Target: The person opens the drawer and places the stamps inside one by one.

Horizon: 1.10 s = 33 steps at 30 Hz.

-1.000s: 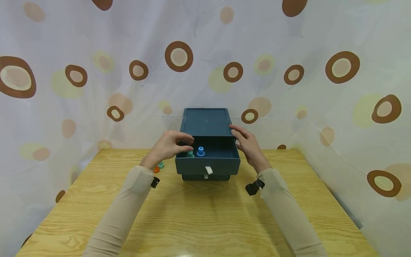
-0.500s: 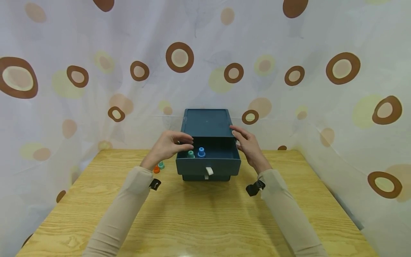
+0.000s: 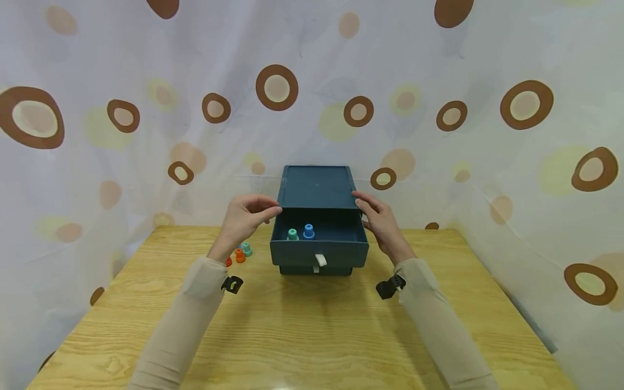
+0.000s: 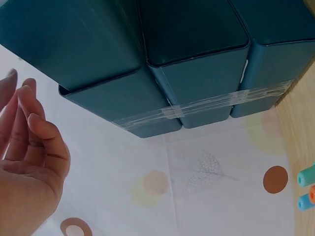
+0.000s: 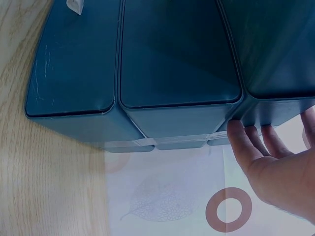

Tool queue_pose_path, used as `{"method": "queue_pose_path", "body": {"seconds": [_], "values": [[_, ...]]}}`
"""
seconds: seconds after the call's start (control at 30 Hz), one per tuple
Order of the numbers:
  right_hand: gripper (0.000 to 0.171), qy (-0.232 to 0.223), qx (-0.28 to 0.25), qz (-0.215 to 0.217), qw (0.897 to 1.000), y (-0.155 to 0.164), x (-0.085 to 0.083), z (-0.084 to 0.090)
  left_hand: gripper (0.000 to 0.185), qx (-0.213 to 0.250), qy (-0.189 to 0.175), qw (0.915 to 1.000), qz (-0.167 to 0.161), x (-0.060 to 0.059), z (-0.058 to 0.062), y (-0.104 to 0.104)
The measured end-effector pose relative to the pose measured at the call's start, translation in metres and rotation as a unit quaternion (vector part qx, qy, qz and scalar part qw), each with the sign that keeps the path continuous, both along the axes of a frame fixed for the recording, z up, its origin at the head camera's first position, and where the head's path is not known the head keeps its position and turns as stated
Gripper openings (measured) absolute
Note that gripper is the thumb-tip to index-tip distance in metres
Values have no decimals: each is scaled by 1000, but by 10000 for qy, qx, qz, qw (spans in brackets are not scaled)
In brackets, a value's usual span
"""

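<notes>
A dark teal drawer box (image 3: 317, 187) stands at the far edge of the wooden table (image 3: 312, 330). Its top drawer (image 3: 319, 253) is pulled out, and a teal peg (image 3: 292, 234) and a blue peg (image 3: 309, 231) stand upright inside it. My left hand (image 3: 248, 214) hovers beside the box's upper left corner; its fingers are loosely curled and hold nothing, as the left wrist view shows (image 4: 29, 147). My right hand (image 3: 377, 216) lies against the box's right side with straight fingers. In the right wrist view its fingertips (image 5: 246, 135) touch the box's edge (image 5: 177, 73).
Small teal (image 3: 246, 248) and orange (image 3: 239, 255) pegs lie on the table left of the box, under my left wrist. A white pull tab (image 3: 319, 260) hangs from the drawer front. A spotted curtain (image 3: 439, 135) closes in the back and both sides.
My left hand has lifted out of the open drawer and drawn back to the left, leaving the teal peg standing beside the blue one. The right hand has stayed on the box.
</notes>
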State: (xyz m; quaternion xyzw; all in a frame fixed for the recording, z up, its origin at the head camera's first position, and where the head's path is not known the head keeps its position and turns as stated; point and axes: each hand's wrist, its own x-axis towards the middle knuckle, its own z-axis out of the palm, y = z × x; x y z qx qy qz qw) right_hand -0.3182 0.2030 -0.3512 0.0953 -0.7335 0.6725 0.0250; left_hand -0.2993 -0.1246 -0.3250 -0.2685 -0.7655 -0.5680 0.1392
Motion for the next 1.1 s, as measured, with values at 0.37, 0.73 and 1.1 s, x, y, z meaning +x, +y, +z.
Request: {"method": "queue_pose_path", "body": {"seconds": [0.37, 0.73, 1.1], "values": [[47, 7, 10, -47, 10000, 3, 3, -3, 14, 172, -118, 9996, 206, 2, -19, -21], [47, 14, 25, -32, 10000, 3, 3, -5, 23, 361, -649, 9965, 385, 6, -41, -41], [47, 50, 94, -41, 9999, 3, 2, -1, 25, 489, -1302, 9871, 799, 3, -68, -56]]}}
